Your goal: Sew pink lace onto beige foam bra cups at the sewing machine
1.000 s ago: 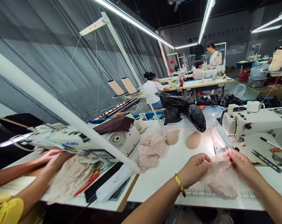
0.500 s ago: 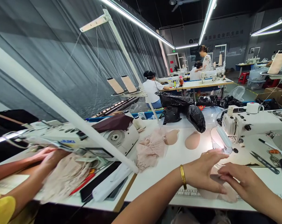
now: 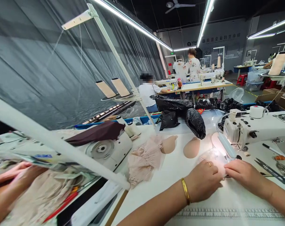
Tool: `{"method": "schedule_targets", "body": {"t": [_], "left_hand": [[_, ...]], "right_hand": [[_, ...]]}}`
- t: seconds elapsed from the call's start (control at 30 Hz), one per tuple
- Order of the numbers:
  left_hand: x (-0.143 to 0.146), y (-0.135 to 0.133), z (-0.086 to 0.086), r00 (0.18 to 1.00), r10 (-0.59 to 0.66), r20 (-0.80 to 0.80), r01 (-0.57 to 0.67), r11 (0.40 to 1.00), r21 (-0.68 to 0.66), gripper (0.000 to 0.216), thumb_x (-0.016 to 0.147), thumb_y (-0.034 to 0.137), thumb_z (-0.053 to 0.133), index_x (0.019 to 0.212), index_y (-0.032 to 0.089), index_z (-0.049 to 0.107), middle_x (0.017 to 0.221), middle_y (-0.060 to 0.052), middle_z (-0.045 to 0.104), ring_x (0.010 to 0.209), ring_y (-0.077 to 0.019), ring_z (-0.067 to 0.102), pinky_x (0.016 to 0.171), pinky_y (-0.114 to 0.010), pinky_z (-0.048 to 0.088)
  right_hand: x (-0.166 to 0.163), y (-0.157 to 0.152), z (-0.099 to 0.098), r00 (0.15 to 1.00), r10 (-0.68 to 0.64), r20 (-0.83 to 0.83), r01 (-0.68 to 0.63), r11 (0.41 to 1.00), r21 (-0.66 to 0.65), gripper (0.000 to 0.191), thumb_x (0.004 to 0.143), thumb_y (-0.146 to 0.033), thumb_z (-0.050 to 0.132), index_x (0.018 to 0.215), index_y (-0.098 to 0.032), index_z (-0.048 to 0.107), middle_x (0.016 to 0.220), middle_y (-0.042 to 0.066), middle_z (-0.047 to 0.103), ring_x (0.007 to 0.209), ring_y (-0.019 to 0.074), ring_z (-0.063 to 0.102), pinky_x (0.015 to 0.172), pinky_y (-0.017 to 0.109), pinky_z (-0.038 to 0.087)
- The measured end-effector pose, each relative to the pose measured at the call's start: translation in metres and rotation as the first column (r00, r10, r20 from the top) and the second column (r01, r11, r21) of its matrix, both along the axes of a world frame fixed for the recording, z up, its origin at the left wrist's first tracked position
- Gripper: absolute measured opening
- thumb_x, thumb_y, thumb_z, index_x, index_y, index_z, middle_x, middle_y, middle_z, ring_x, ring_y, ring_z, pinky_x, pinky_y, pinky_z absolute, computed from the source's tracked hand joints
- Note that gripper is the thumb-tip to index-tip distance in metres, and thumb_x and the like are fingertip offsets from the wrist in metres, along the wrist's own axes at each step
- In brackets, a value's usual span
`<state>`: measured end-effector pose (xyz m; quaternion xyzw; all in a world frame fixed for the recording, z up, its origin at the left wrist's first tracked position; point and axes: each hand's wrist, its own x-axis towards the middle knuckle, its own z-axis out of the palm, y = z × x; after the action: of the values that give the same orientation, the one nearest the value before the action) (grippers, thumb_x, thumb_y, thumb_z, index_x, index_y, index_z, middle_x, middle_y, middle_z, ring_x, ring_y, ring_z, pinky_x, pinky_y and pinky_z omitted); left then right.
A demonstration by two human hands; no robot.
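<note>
I find the left hand point(image 3: 205, 181), a gold bracelet point(image 3: 185, 191) at its wrist, right of centre with fingers curled nearly closed on the sheer pale fabric point(image 3: 220, 165). The right hand point(image 3: 246, 178) faces it, thumb and fingers drawn together on the fabric's opposite edge. I locate that fabric between both hands, under the bright lamp of the sewing machine point(image 3: 262, 124) at right of frame. Snips point(image 3: 271, 171) lie on the machine bed just beyond the right hand. Up and left of the left hand I count two beige cups point(image 3: 191, 148) lying apart on the white table point(image 3: 156, 201); the farther one touches a crumpled lace heap point(image 3: 144, 160). A printed ruler strip point(image 3: 227, 214) crosses the bottom right. At lower left I see a co-worker's hands point(image 3: 27, 172); their grip I cannot tell.
</note>
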<state>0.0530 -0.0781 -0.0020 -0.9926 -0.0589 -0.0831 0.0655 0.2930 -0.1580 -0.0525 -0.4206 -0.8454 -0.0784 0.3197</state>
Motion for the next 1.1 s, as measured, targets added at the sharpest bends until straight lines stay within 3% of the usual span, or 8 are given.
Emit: {"method": "schedule_targets", "body": {"t": [0.1,0.23,0.4,0.73,1.1], "left_hand": [[0.023,0.01,-0.014,0.999,-0.018,-0.031,0.018,1.0,-0.009,0.009,0.096,0.013,0.063,0.089,0.018,0.061,0.086,-0.003,0.067,0.08,-0.02,0.06,0.072,-0.035,0.04],[0.039,0.019,-0.033,0.998,0.054,-0.019,-0.054,0.999,0.001,0.014,0.098,0.017,0.061,0.084,0.018,0.06,0.081,-0.004,0.064,0.075,-0.0202,0.057,0.066,-0.035,0.037],[0.034,0.018,-0.048,0.994,0.052,0.098,-0.049,0.998,-0.04,0.009,0.098,0.017,0.057,0.089,0.018,0.06,0.092,-0.005,0.066,0.086,-0.0211,0.059,0.078,-0.037,0.042],[0.039,0.016,-0.049,0.978,0.099,0.185,-0.099,0.995,-0.013,0.007,0.092,0.017,0.059,0.085,0.017,0.06,0.084,-0.005,0.06,0.076,-0.0206,0.053,0.079,-0.039,0.042],[0.043,0.018,-0.05,0.983,0.087,0.16,-0.088,0.996,-0.002,0.015,0.1,0.027,0.056,0.096,0.016,0.066,0.087,-0.005,0.067,0.078,-0.0218,0.058,0.083,-0.041,0.04]], "right_hand": [[0.014,0.006,0.001,0.997,0.056,0.057,-0.051,0.995,-0.084,0.034,0.103,-0.009,0.048,0.117,-0.031,0.07,0.106,-0.001,0.08,0.087,0.017,0.073,0.076,0.029,0.058],[0.03,0.007,-0.002,0.997,0.033,0.071,-0.023,0.991,-0.128,0.037,0.103,-0.008,0.047,0.123,-0.029,0.07,0.119,0.004,0.079,0.102,0.0211,0.071,0.08,0.031,0.058],[0.041,-0.001,-0.012,0.993,-0.033,0.116,0.058,0.974,-0.22,0.046,0.099,-0.005,0.047,0.13,-0.031,0.068,0.12,0.006,0.075,0.108,0.024,0.069,0.082,0.034,0.056],[0.041,-0.001,-0.012,0.991,-0.045,0.13,0.075,0.969,-0.235,0.041,0.104,-0.008,0.042,0.131,-0.027,0.065,0.106,0.006,0.071,0.103,0.0245,0.066,0.08,0.034,0.055],[0.039,0.0,-0.01,0.995,-0.062,0.083,0.083,0.955,-0.286,0.037,0.105,-0.011,0.041,0.127,-0.027,0.067,0.103,0.006,0.069,0.096,0.0243,0.063,0.075,0.034,0.051]]}}
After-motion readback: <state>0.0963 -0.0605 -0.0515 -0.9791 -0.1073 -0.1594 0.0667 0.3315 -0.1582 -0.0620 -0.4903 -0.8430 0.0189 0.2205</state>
